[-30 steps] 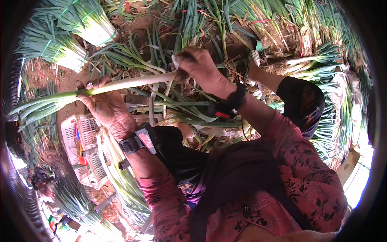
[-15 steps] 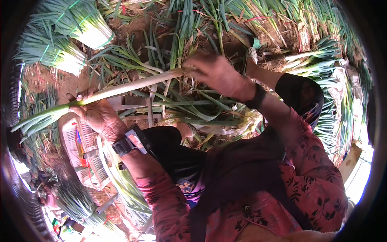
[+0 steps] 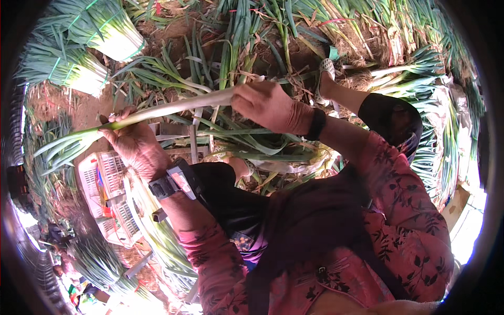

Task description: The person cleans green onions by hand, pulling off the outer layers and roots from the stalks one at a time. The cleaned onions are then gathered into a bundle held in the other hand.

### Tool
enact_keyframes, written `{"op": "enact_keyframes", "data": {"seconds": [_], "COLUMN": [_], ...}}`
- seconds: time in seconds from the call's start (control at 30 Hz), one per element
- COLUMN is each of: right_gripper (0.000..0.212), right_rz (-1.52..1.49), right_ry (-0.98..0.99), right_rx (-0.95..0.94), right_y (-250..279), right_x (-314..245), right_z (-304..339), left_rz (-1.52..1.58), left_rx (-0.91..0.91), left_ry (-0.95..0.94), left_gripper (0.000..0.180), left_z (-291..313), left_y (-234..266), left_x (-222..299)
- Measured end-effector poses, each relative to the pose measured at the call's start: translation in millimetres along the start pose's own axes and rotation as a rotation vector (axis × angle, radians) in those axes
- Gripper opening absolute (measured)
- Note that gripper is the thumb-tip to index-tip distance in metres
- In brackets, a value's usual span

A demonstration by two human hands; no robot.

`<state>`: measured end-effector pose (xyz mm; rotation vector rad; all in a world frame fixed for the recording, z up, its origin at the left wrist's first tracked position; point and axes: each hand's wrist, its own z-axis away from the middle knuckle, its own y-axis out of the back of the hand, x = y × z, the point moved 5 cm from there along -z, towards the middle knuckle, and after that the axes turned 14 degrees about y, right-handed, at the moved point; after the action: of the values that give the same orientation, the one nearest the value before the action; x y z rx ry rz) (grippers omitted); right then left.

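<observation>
A long green onion (image 3: pixel 181 106) spans the space between my two hands, its pale shaft rising slightly to the right and its green leaves fanning out to the left. My left hand (image 3: pixel 137 146) is closed round it where the shaft turns green, with fingers and thumb wrapped over the top. At the pale end, my right hand (image 3: pixel 269 109) is closed in a fist that hides the tip and the roots. Below the shaft, loose green onions (image 3: pixel 257 139) lie in front of my knees.
Two tied bundles of green onions (image 3: pixel 118 42) lie at upper left. A pale slotted plastic crate (image 3: pixel 118 226) stands left of my left forearm. More onions (image 3: pixel 425 152) are heaped along the right. Peeled leaves litter the soil ahead. Another person (image 3: pixel 67 265) shows at lower left.
The green onion and my left hand have shifted a little to the right. My right hand, blurred before at the root end, now grips the pale end, covering the tip.
</observation>
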<state>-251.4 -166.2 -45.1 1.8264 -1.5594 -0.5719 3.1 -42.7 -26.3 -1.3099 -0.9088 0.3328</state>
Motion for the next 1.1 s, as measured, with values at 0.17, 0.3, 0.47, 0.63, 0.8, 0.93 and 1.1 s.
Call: {"op": "enact_keyframes", "data": {"seconds": [0.17, 0.3, 0.47, 0.63, 0.8, 0.93, 1.1], "right_gripper": [0.012, 0.013, 0.016, 0.026, 0.033, 0.03, 0.023], "right_rz": [0.396, 0.052, -0.256, -0.267, -0.237, -0.225, -0.158], "right_ry": [0.115, 0.133, -0.316, -0.378, -0.385, -0.353, -0.324], "right_rx": [-0.515, -0.923, -0.594, 0.219, 0.136, 0.057, 0.137], "right_y": [-52.7, -64.8, 16.4, 122.7, 131.3, 146.2, 165.6], "right_x": [-29.7, -16.7, 13.3, 29.1, 26.8, 17.1, 15.5], "right_z": [28.0, 80.8, 98.7, 36.6, 22.4, 25.3, 43.5], "left_rz": [0.0, -0.151, -0.032, 0.035, 0.03, -0.133, -0.119], "left_rx": [0.083, 0.008, -0.067, -0.15, -0.349, -0.403, -0.519], "left_ry": [0.086, -0.085, -0.104, -0.175, -0.072, -0.131, -0.039], "left_gripper": [0.02, 0.022, 0.028, 0.028, 0.032, 0.032, 0.031], "left_z": [8.2, 15.7, 32.3, 53.9, 75.4, 94.6, 109.9], "left_y": [12.3, -15.9, -34.1, -65.0, -114.1, -145.1, -178.1], "left_x": [-34.8, -17.2, -6.2, 7.1, -17.6, -21.6, -43.8]}}
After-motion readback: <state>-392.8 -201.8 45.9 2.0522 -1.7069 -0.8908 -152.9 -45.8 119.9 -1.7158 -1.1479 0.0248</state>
